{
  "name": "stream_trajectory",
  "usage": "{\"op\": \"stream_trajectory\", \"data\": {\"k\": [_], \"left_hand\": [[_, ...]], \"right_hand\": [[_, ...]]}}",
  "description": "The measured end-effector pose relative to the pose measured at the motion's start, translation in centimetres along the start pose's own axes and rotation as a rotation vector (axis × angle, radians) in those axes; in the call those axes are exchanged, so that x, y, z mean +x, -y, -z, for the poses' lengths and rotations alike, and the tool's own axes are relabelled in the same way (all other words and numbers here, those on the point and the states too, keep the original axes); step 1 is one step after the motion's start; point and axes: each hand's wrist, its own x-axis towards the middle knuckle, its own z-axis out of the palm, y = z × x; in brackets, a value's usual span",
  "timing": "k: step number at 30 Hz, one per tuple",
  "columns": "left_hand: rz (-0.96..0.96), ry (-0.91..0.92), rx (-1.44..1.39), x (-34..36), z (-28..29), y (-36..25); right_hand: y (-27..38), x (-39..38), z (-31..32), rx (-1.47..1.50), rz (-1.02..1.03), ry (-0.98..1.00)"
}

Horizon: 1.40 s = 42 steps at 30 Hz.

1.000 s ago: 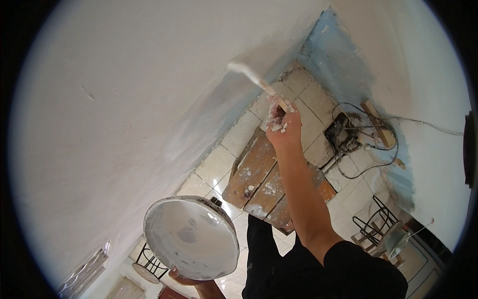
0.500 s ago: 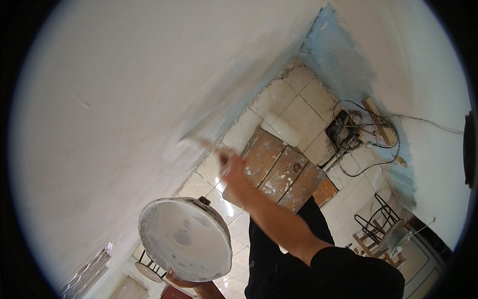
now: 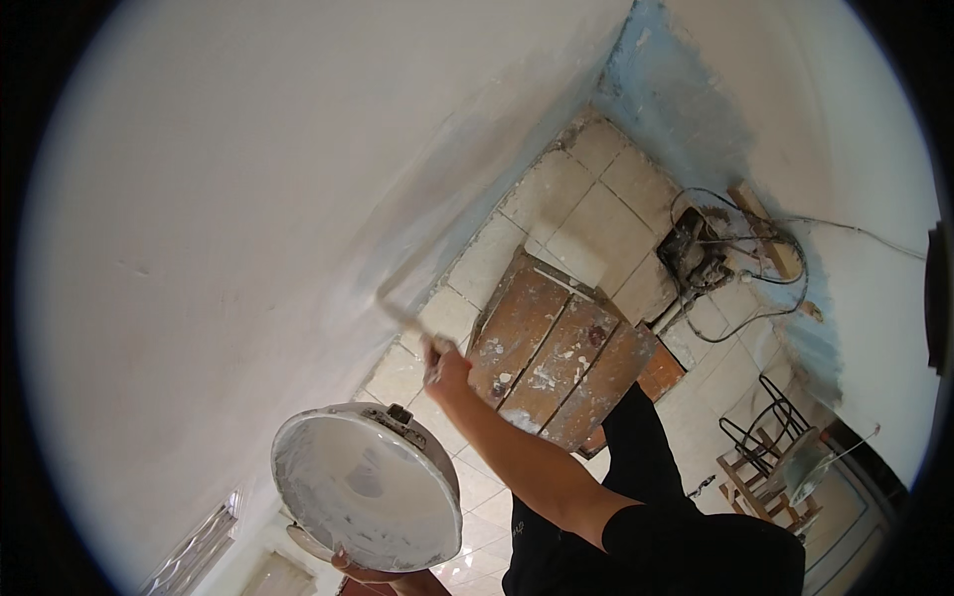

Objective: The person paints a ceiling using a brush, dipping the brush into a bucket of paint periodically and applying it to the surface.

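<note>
My right hand (image 3: pixel 446 368) grips the handle of what looks like a putty knife (image 3: pixel 399 312), blurred by motion. Its blade meets the pale wall (image 3: pixel 248 199) low down, above a blue-grey strip near the floor. Below and left of it, my left hand (image 3: pixel 370 572) supports a grey-white basin (image 3: pixel 444 459) from underneath, fingers at its lower rim; most of that hand is hidden. The basin tilts toward me, and white paste (image 3: pixel 363 467) coats its inside.
A paint-spattered wooden stool or box (image 3: pixel 556 348) stands on the tiles (image 3: pixel 596 233) beside my legs. Farther right, a looping black cable (image 3: pixel 807 273) surrounds a dark, dirty container (image 3: pixel 691 248) by the blue-patched wall (image 3: pixel 676 109). Stacked chairs (image 3: pixel 765 442) stand at lower right.
My right hand and the tool have shifted slightly down and left along the wall. The basin stays in my left hand, a little lower. The whole view has turned slightly.
</note>
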Motion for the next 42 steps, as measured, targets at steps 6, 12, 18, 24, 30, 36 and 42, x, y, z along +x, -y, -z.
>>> {"op": "stream_trajectory", "data": {"k": [6, 12, 18, 24, 30, 36, 42], "left_hand": [[-0.366, 0.112, 0.354, 2.6, 6.4, 3.7], [-0.33, 0.086, 0.092, 2.6, 7.1, 4.1], [0.338, 0.231, -0.497, 2.0, -0.1, 0.0], [0.352, 0.137, -0.691, -0.4, -3.3, -1.7], [0.524, -0.158, -1.143, -0.6, 1.4, -1.1], [-0.133, 0.241, 0.041, 1.1, 2.6, 2.7], [0.106, 0.359, -0.36, 0.2, 0.4, 0.5]], "right_hand": [[6.2, 6.8, -5.3, -0.573, 0.495, 0.004], [24.0, 3.7, -17.4, 0.17, 0.407, 0.312], [14.6, 5.0, -10.7, 0.05, 0.309, 0.524], [6.0, -0.2, -4.5, -0.101, -0.061, -0.02], [21.9, -0.5, -20.4, 0.0, 0.4, 0.043], [26.9, -0.9, -24.3, 0.231, 0.552, 0.367], [7.5, -3.6, -7.4, -0.058, 0.095, 0.358]]}}
